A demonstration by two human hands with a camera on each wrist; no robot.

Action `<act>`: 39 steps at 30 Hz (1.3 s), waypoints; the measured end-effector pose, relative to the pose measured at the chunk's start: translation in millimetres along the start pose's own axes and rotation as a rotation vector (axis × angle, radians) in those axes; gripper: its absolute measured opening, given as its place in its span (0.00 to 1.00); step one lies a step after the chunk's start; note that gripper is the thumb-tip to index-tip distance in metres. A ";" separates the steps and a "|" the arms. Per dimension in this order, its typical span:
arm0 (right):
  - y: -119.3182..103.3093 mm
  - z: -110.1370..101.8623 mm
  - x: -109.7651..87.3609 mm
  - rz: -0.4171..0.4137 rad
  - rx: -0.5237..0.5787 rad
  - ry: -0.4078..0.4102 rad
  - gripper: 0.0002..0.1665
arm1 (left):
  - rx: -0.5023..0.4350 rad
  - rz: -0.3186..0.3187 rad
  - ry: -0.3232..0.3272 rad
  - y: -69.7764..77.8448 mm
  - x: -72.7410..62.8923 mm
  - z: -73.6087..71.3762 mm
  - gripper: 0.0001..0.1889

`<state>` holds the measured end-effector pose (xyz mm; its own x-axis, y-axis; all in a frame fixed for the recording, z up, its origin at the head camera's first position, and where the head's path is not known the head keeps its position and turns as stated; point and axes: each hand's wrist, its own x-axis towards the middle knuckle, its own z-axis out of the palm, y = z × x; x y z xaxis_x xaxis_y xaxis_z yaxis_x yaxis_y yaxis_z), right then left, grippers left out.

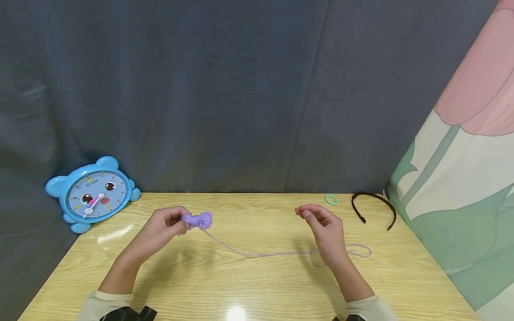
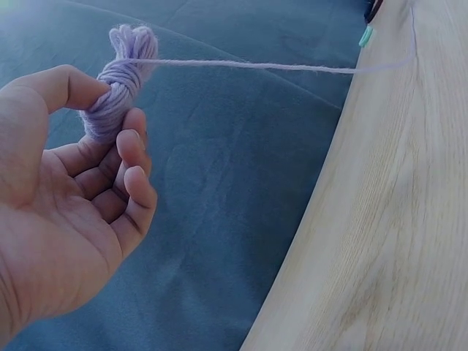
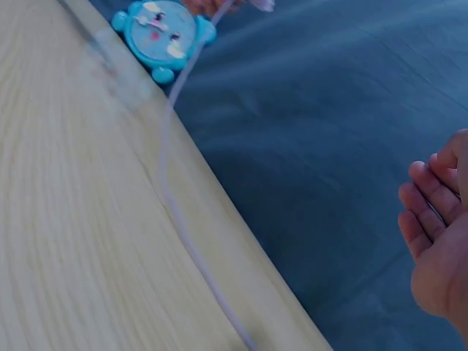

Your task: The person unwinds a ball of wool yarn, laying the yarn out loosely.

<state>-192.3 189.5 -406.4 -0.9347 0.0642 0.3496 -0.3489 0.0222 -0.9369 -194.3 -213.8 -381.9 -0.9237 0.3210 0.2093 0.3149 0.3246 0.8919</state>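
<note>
L hand [image 1: 160, 231] w/ yarn bundle [image 1: 201, 220] btwn thumb & fingers

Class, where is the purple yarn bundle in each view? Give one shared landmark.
Head: yarn bundle left of centre, in the left hand.
Left wrist: yarn bundle at upper left.
Right wrist: yarn bundle at top edge, partly cut off.
Shared landmark: the loose yarn strand.

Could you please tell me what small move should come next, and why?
Probably the right hand should lower to pick up the loose strand: that hand appears empty, while the left hand holds the purple yarn bundle, whose strand trails across the table to loops near the right hand.
</note>
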 end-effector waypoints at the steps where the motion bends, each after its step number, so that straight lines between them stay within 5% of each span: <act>1: 1.4 5.3 -0.7 0.003 -0.003 -0.012 0.16 | -0.004 0.002 0.000 -0.1 0.4 0.4 0.03; 29: 32.5 135.7 -26.2 0.063 0.038 -0.436 0.11 | -0.014 -0.001 0.000 3.8 -0.1 5.3 0.03; 39: 29.7 141.2 -39.3 0.104 0.104 -0.527 0.14 | 0.002 0.041 -0.007 0.2 1.1 6.7 0.03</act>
<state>-175.5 46.7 -447.8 -0.8626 -0.4487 0.2337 -0.2329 -0.0579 -0.9708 -193.8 -207.4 -384.2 -0.9084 0.3402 0.2429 0.3529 0.3128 0.8818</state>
